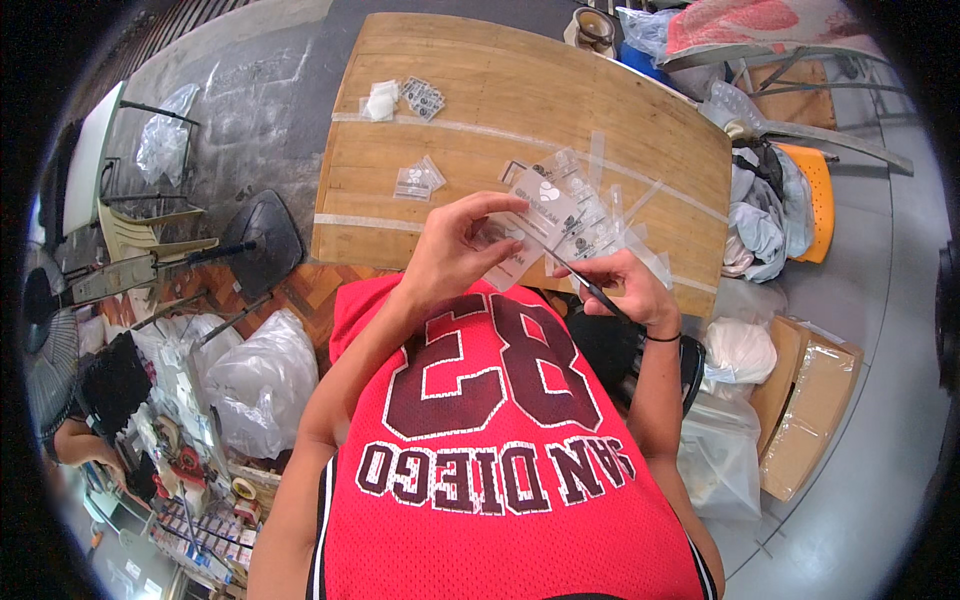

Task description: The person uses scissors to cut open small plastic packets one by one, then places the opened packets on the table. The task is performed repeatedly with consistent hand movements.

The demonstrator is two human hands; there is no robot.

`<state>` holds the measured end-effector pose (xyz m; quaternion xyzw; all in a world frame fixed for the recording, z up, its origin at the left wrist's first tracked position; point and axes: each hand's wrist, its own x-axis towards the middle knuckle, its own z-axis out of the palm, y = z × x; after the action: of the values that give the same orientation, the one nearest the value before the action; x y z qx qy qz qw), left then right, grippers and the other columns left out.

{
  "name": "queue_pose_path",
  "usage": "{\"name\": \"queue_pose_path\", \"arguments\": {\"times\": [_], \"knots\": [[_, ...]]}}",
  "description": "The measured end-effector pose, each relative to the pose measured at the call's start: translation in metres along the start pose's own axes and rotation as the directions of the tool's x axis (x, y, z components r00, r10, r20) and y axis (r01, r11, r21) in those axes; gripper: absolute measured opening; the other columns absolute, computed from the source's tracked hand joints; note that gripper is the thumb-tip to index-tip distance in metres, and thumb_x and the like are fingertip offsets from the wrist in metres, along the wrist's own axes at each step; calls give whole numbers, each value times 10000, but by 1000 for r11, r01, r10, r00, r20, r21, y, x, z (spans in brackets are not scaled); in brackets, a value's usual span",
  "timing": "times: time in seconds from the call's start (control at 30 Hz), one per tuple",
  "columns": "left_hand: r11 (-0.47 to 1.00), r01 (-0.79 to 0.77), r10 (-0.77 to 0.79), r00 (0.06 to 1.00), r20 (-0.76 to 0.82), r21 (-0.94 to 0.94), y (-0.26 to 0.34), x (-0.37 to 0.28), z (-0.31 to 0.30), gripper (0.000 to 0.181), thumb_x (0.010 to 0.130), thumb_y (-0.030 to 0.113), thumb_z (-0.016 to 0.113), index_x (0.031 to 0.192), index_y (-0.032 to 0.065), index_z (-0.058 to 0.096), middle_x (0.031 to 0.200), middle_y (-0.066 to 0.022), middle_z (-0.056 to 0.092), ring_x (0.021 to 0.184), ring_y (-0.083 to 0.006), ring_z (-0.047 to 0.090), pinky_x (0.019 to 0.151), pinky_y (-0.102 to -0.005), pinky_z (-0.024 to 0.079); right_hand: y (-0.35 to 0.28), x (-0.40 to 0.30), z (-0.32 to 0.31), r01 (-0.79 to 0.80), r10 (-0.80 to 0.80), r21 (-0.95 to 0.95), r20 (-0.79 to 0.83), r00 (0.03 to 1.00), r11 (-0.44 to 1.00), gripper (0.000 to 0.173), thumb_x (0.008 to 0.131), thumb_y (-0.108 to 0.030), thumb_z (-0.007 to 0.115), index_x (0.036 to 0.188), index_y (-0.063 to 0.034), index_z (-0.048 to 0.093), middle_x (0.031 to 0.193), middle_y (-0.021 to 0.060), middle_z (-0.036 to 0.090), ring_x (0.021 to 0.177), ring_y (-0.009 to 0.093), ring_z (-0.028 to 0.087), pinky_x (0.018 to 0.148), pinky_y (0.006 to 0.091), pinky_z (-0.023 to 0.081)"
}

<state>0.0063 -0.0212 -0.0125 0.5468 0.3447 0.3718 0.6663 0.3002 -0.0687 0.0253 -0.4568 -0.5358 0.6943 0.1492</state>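
Note:
A transparent plastic sheet with white printing [536, 214] is pinched between the thumb and fingers of my left hand [469, 240]. My right hand [626, 289] grips a pair of scissors with dark handles [592, 289], their blades lying against the sheet's right edge. Beneath and beyond the sheet, more printed transparent film [581, 199] and narrow offcut strips [616, 206] lie on the wooden tabletop [465, 67]. To the left sits a small pile of cut printed pieces [416, 180]. Farther back are a stack of whitish pieces [381, 101] and a fan of dark-printed pieces [424, 97].
Pale tape strips [364, 220] cross the tabletop. Left of me stand a fan [49, 352], a dark stand base [266, 240] and a large plastic bag [266, 382]. To the right are an orange chair [817, 202] heaped with bags and a cardboard box [810, 412].

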Motion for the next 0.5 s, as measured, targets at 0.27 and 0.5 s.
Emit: {"name": "queue_pose_path", "arguments": {"times": [0.27,0.5], "knots": [[998,-45,46,999,-17,49,-2,-1,1,455,847,-103,743,1283,-14,649,1304,-99,642,1194,-171,613,999,-302,536,0,-1,2,-14,14,1,-26,1000,1000,572,796,-295,881,1254,2,712,931,-9,699,859,75,599,757,255,494],[994,-25,27,1000,-14,103,5,-1,1,449,851,-109,734,1282,-13,646,1305,-94,642,1191,-169,618,981,-301,550,2,-2,1,-17,14,-64,-43,999,998,522,795,-290,887,1211,-11,739,803,-62,626,746,48,533,640,233,422]]}}
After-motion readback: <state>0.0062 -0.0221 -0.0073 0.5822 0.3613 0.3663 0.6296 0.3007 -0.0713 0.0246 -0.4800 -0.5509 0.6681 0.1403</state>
